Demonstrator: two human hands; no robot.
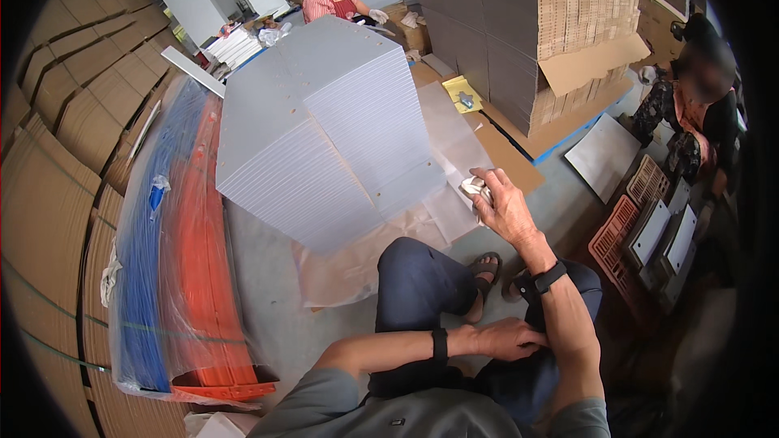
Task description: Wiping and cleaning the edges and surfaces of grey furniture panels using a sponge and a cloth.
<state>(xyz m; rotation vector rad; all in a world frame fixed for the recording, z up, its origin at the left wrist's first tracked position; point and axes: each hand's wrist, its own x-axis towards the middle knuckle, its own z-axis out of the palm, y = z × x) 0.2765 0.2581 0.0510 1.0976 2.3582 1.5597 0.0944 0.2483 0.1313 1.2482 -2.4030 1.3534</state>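
My right hand [501, 204] is raised in front of me and closed around a small crumpled white cloth [473, 187], just right of a tall stack of white-grey sheets [324, 126]. My left hand [507, 338] rests low between my legs on the dark trousers, fingers curled, with nothing visible in it. I sit on the floor with my knees bent, sandals [485, 269] showing.
Blue and orange panels wrapped in plastic [174, 259] lie at left beside folded cardboard [49, 219]. A large pallet of cardboard [527, 24] stands behind. One person works at the far back, another sits at right by orange crates [629, 219].
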